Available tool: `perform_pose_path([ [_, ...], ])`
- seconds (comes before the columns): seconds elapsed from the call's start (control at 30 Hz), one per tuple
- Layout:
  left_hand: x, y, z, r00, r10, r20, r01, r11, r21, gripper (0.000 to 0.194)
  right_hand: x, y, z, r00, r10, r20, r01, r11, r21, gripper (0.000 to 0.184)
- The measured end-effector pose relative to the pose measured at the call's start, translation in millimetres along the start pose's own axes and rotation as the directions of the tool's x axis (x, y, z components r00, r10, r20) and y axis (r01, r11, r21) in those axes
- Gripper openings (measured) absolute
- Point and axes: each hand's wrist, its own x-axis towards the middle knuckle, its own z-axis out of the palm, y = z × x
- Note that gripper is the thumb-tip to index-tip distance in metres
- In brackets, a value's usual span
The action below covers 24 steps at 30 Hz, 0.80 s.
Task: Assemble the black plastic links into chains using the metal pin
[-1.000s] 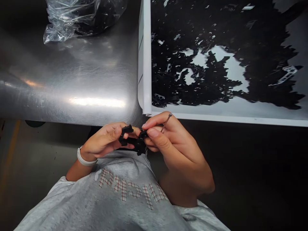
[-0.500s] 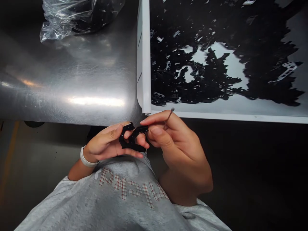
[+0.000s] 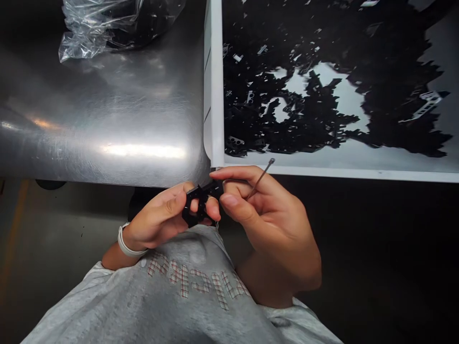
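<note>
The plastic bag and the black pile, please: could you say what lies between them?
In the head view, metal tabletop and the white bin's side wall.

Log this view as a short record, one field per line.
Left hand: holds a black piece; one part or several, cannot tell
Right hand: thin strip across its fingers; fingertips at the black piece
Left wrist: pale band
Ahead, left: metal table
On table: clear plastic bag, dark contents, cut off by frame
Ahead, right: white bin
In bin: many black parts
</note>
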Motion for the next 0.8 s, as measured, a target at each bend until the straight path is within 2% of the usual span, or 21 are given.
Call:
perform_pose_path([
  [0.1,-1.3,3.0,-2.3,0.999,0.020,0.050,-0.023,0.998,0.053,0.030,0.9,1.5,-4.0,1.000,0.007,0.016,-0.006,0.998,-0.063,0.008],
  [0.17,-1.9,5.5,-3.3,0.997,-0.023,0.073,0.023,1.000,0.006,0.029,-0.4,2.4,-6.4,1.000,-0.019,0.010,0.020,0.996,-0.092,0.006],
  [0.27,-2.0,9.0,-2.9,0.995,-0.095,0.017,0.096,0.991,-0.089,0.027,-6.0,5.4,-6.7,0.976,-0.186,-0.115,0.167,0.973,-0.159,0.009],
  [0.33,-1.7,10.1,-1.6,0.995,-0.092,-0.047,0.086,0.988,-0.131,0.026,-9.9,10.3,-4.8,0.906,-0.363,-0.219,0.303,0.915,-0.265,0.014],
  [0.4,-1.0,9.9,0.1,0.994,-0.085,-0.070,0.073,0.985,-0.156,0.024,-11.5,17.4,-3.1,0.811,-0.539,-0.227,0.431,0.813,-0.390,0.021],
  [0.5,0.1,8.1,1.9,0.995,-0.094,-0.032,0.088,0.983,-0.160,0.025,-8.5,28.5,-3.9,0.691,-0.722,-0.047,0.593,0.602,-0.535,0.036],
  [0.57,0.9,6.6,2.3,0.997,-0.081,-0.014,0.078,0.985,-0.157,0.026,-5.4,33.9,-6.8,0.638,-0.765,0.090,0.660,0.482,-0.577,0.036],
  [0.67,1.9,4.8,1.7,0.998,-0.054,-0.024,0.050,0.985,-0.166,0.025,-4.0,39.4,-12.0,0.636,-0.754,0.165,0.664,0.425,-0.615,0.027],
  [0.8,2.8,1.8,2.3,0.998,-0.031,-0.052,0.020,0.980,-0.200,0.022,-8.5,45.5,-15.2,0.671,-0.720,0.177,0.637,0.437,-0.636,0.027],
])
